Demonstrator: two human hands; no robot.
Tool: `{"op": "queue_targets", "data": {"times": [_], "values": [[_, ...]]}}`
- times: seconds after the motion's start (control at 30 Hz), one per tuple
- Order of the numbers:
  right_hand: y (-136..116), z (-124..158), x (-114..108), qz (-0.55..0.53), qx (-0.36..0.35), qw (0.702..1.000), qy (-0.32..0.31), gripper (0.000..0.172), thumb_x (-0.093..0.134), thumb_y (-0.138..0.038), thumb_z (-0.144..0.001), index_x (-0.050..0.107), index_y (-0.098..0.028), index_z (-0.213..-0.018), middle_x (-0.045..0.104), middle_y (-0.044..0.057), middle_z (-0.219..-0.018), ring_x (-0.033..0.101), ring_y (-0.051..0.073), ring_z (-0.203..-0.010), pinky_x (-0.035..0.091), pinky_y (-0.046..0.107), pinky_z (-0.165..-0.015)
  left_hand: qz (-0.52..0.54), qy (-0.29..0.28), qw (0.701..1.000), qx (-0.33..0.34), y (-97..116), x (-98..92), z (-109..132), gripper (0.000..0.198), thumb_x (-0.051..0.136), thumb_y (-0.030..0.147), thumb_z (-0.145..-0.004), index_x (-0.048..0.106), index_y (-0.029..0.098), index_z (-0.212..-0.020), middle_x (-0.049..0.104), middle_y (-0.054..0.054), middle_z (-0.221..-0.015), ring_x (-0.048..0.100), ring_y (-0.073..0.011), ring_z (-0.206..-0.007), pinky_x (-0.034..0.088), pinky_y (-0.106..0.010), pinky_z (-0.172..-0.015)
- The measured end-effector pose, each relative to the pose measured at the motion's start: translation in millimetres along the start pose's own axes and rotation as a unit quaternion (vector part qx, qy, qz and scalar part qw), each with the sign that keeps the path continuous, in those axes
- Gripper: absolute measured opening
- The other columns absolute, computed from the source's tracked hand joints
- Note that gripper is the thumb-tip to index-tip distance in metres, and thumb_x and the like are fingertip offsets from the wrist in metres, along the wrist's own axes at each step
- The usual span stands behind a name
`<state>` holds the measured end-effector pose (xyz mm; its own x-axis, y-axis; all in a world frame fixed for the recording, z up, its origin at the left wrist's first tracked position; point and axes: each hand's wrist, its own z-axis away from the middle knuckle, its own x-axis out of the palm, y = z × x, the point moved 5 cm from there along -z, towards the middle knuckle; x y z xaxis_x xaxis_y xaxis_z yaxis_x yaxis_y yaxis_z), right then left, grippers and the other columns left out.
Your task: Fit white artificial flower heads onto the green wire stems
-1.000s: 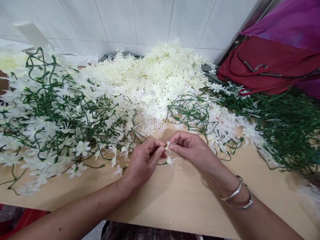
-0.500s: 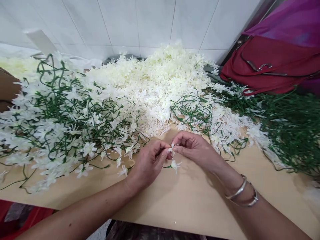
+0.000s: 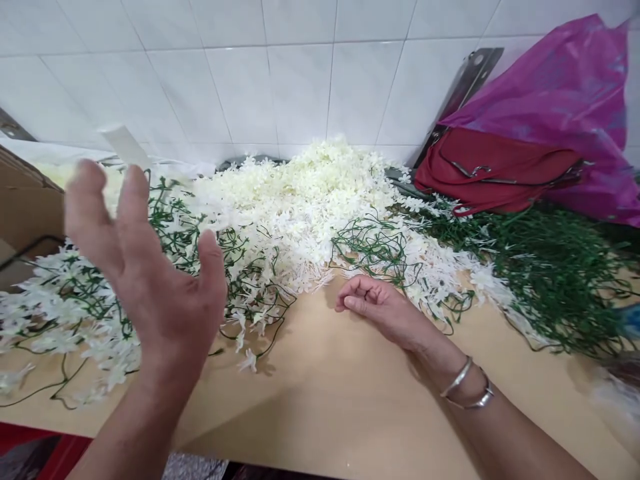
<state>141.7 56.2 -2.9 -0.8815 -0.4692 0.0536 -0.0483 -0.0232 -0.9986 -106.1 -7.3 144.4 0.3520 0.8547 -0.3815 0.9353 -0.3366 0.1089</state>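
My left hand is raised above the table with its fingers spread, and nothing is in it. It hovers over a tangle of green stems with white flowers at the left. My right hand rests on the tan tabletop with its fingers curled loosely; I cannot make out whether anything is inside them. Just beyond it lies a big heap of loose white flower heads, with a small bunch of bare green stems on top. Two metal bangles sit on my right wrist.
A red bag and a purple plastic sheet stand at the back right against the white tiled wall. A pile of bare green stems covers the right side. A cardboard box is at the far left.
My left hand has let go of the small flower sprig and swung up and left with its fingers spread. The right hand has stayed low on the table. The view has tilted upward.
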Motion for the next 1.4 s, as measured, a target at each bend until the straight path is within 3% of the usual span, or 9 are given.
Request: {"op": "queue_targets", "data": {"times": [0.07,0.17,0.27,0.4,0.57,0.73,0.93,1.2,1.4], "values": [[0,0,0,-0.002,0.003,1.0,-0.003,0.022,0.078,-0.041,-0.09,0.071,-0.021,-0.095,0.075,0.004,-0.091,0.068,0.018,-0.088,0.05,0.033,-0.084,-0.002,0.012,1.0,0.012,13,3.5,4,0.079,0.068,0.013,-0.091,0.038,0.034,-0.16,0.029,0.0,-0.172,0.023,-0.0396,-0.159,0.016,-0.058,-0.134],[-1,0,0,-0.004,-0.007,1.0,0.004,0.021,0.077,-0.04,-0.091,0.071,-0.02,-0.093,0.074,0.004,-0.089,0.067,0.018,-0.086,0.049,0.032,-0.082,0.129,-0.109,0.985,0.022,42,40.9,32,0.058,0.058,0.011,-0.097,0.048,0.028,-0.151,0.049,-0.01,-0.156,0.05,-0.0315,-0.144,0.049,-0.05,-0.117],[-3,0,-7,0.042,-0.054,0.993,0.092,0.019,0.075,-0.039,-0.091,0.07,-0.021,-0.091,0.07,0.002,-0.084,0.063,0.017,-0.08,0.049,0.031,-0.077,0.203,-0.255,0.945,0.02,58,86.8,66,0.04,0.049,0.008,-0.101,0.053,0.02,-0.138,0.063,-0.014,-0.135,0.063,-0.0266,-0.127,0.056,-0.045,-0.108],[-9,-4,-16,0.233,-0.136,0.939,0.211,0.014,0.068,-0.03,-0.095,0.073,-0.022,-0.106,0.069,0.007,-0.103,0.062,0.019,-0.081,0.052,0.034,-0.076,0.209,-0.3,0.931,0.002,55,115.2,91,0.03,0.05,0.007,-0.1,0.053,0.017,-0.128,0.063,-0.015,-0.128,0.066,-0.0266,-0.119,0.057,-0.045,-0.103],[-10,-13,-10,0.436,-0.162,0.866,0.181,0.018,0.061,-0.014,-0.097,0.075,-0.021,-0.105,0.072,0.011,-0.107,0.067,0.027,-0.096,0.053,0.045,-0.089,0.177,-0.286,0.937,0.096,62,115.8,100,0.02,0.052,0.008,-0.099,0.055,0.016,-0.118,0.066,-0.014,-0.118,0.069,-0.0257,-0.108,0.058,-0.039,-0.092],[-18,2,-24,0.399,-0.174,0.873,0.22,0.014,0.062,-0.017,-0.097,0.075,-0.022,-0.094,0.072,0.008,-0.099,0.067,0.024,-0.089,0.055,0.039,-0.079,0.122,-0.193,0.937,0.265,40,123.6,81,0.013,0.055,0.018,-0.103,0.062,0.016,-0.114,0.073,-0.011,-0.107,0.071,-0.0246,-0.095,0.052,-0.04,-0.09],[-40,18,-23,0.343,-0.268,0.856,0.278,0.01,0.065,-0.018,-0.097,0.073,-0.023,-0.096,0.074,0.004,-0.093,0.065,0.019,-0.077,0.051,0.033,-0.071,0.155,-0.165,0.953,0.2,19,122.1,63,0.019,0.054,0.02,-0.103,0.061,0.016,-0.121,0.073,-0.013,-0.112,0.07,-0.0241,-0.106,0.05,-0.039,-0.095],[-33,17,23,0.422,-0.269,0.861,0.086,0.017,0.064,-0.019,-0.1,0.067,-0.02,-0.083,0.071,0.0,-0.076,0.06,0.015,-0.069,0.042,0.033,-0.072,0.127,-0.22,0.943,0.217,70,79.4,87,0.041,0.059,0.012,-0.099,0.053,0.012,-0.14,0.071,-0.015,-0.134,0.063,-0.0276,-0.131,0.043,-0.044,-0.114],[-36,17,6,0.3,-0.212,0.925,0.099,0.01,0.079,-0.027,-0.09,0.073,-0.023,-0.083,0.072,-0.001,-0.076,0.056,0.014,-0.063,0.041,0.03,-0.063,0.224,-0.223,0.929,0.191,57,76.3,102,0.028,0.054,0.008,-0.103,0.057,0.013,-0.13,0.08,-0.007,-0.109,0.074,-0.0173,-0.097,0.048,-0.04,-0.112]]}}
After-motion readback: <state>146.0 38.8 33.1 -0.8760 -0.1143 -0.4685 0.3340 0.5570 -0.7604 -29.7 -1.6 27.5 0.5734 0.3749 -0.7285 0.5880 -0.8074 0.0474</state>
